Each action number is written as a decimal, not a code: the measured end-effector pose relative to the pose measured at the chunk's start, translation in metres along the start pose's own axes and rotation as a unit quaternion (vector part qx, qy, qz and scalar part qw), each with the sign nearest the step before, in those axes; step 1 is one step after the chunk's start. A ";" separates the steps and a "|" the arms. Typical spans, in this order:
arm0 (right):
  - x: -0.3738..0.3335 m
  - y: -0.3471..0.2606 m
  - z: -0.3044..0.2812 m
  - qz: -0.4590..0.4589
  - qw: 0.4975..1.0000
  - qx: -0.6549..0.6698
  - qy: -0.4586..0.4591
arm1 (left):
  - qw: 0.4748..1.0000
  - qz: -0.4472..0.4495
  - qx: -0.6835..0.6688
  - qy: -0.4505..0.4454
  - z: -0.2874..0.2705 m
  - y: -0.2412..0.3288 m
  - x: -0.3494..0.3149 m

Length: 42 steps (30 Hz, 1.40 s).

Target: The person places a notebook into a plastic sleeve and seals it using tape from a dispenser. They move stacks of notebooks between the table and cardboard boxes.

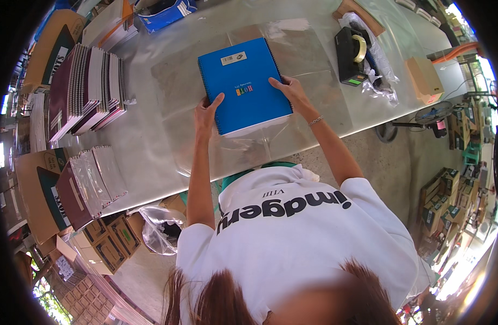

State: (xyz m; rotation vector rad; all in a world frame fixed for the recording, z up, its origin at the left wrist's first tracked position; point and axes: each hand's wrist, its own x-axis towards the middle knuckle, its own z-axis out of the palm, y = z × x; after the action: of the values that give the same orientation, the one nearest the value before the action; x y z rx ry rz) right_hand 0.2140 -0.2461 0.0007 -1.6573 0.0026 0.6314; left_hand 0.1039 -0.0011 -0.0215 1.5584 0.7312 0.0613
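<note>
Hair: brown strands hang over our white shirt.
Left hand: we grip the blue notebook by its left edge.
Right hand: we grip its right edge.
Notebook: between our hands, over the table; whether touching, we cannot tell.
Tape dispenser: right of it, on the table.

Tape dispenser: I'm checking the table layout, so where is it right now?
In the head view, the black tape dispenser is at upper right on the table, right of the blue notebook and beside crumpled clear plastic.
</note>
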 end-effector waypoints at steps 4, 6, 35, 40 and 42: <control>0.001 0.004 -0.004 -0.023 0.999 -0.030 -0.004 | 1.000 0.004 -0.011 -0.007 0.000 0.003 -0.003; 0.002 0.007 -0.005 -0.044 0.999 0.005 -0.014 | 1.000 0.009 -0.009 -0.006 -0.001 0.003 -0.003; 0.002 0.075 -0.067 -0.116 0.750 -0.522 0.389 | 0.801 0.113 0.446 0.383 -0.048 -0.075 -0.019; 0.010 0.077 -0.076 -0.124 0.739 -0.481 0.455 | 0.837 0.091 0.365 0.396 -0.055 -0.053 -0.022; 0.015 0.082 -0.080 -0.127 0.710 -0.480 0.499 | 0.841 0.057 0.326 0.427 -0.057 -0.042 -0.024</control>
State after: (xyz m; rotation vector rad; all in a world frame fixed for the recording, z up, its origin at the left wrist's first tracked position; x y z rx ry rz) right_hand 0.2298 -0.3310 -0.0760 -2.7674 0.2666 -0.7103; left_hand 0.0414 0.0353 -0.0421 2.2453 1.4631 0.6981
